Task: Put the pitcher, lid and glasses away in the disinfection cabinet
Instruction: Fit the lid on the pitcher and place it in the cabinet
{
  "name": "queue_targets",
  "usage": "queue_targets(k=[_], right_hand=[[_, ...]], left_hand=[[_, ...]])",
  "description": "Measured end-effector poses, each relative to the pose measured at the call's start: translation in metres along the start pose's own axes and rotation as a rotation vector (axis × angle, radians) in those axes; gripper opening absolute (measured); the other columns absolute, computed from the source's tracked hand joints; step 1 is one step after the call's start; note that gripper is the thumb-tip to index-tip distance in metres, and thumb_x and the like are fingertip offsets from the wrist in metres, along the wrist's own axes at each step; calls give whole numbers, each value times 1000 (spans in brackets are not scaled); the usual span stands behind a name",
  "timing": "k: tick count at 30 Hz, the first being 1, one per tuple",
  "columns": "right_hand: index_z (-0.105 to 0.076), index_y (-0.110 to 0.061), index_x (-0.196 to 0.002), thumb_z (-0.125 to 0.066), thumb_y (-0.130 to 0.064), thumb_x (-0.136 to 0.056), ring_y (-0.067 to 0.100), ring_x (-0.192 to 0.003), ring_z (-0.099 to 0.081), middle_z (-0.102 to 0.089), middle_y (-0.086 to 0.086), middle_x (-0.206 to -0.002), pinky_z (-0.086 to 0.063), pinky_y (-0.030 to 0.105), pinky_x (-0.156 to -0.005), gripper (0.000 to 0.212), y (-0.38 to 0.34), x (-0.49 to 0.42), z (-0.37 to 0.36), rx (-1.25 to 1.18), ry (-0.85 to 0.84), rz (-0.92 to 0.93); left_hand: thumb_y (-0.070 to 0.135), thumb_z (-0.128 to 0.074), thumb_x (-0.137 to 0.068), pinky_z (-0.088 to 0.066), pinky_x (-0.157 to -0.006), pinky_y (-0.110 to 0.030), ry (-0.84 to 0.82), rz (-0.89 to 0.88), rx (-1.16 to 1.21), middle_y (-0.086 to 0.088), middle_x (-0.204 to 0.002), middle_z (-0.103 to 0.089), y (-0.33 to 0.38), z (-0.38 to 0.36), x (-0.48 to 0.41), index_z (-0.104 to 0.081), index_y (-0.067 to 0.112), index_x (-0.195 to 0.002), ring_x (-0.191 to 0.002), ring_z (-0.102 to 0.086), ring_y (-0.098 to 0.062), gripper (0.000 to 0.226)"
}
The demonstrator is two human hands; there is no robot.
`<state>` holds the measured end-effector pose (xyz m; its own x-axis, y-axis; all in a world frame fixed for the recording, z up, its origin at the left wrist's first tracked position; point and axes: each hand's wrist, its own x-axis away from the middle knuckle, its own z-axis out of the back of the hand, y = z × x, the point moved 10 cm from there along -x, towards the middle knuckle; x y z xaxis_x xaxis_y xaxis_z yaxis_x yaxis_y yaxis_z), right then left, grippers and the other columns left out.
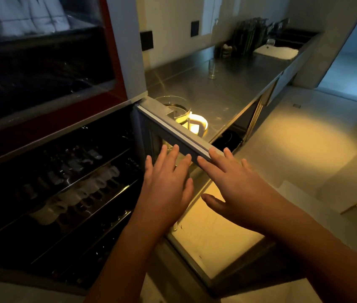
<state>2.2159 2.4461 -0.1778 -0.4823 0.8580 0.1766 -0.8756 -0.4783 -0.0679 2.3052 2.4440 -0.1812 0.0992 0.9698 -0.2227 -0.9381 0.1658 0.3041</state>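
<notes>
Two hands are in front of us, and both hold nothing: the left hand (166, 182) lies flat with straight fingers over the glass of the open cabinet door (173, 136), and the right hand (234, 182) is spread wide, its fingertips touching the top edge of that door. The disinfection cabinet (52, 193) stands open on our left, with wire shelves and a row of white cups (81, 189) inside. The task's things are not yet in it. On the steel counter (238, 95) we count one glass pitcher (176, 106), just behind the door's edge, and one white round piece (198, 125) touching it, which we judge to be the lid. We count two glasses: one glass (212, 68) in the middle of the counter and a second glass (270, 42) far back near the sink. The danger, we think, is the door: if it swings further towards the counter, it may strike the pitcher or push the lid. The dim light may also make a hand misjudge the clear glass.
</notes>
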Motion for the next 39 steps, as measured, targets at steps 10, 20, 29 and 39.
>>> queue_targets(k=[10,20,29,39], right_hand=[[13,-31,-146,-42,-49,-92,27,-143,12,12,-1,-156,0,47,-114,79,8,-66,16,180,-35,91],[8,-30,-147,-32,-52,-94,23,-143,11,11,-2,-157,-1,44,-115,70,59,-151,32,160,-31,140],[4,-29,-148,-38,-49,-94,28,-144,5,4,2,-157,-2,48,-114,71,79,-225,10,137,16,148],[10,-28,-147,-47,-43,-93,29,-143,5,10,4,-157,-5,50,-114,80,103,-283,-9,124,88,117]], left_hand=[[29,-39,-98,18,-104,-34,22,-11,28,1,-157,-5,-27,4,-56,-20,25,-147,-144,10,-16,53],[34,-35,-98,18,-102,-33,-37,36,-43,6,-158,2,-40,-7,-159,-16,31,-147,-143,12,-14,52],[35,-35,-98,18,-103,-32,-86,45,-46,7,-157,-1,-61,-21,-202,-18,31,-146,-143,10,-12,52],[34,-35,-98,16,-102,-32,-80,-52,-107,6,-157,-3,-75,-27,-253,-20,30,-146,-144,8,-13,50]])
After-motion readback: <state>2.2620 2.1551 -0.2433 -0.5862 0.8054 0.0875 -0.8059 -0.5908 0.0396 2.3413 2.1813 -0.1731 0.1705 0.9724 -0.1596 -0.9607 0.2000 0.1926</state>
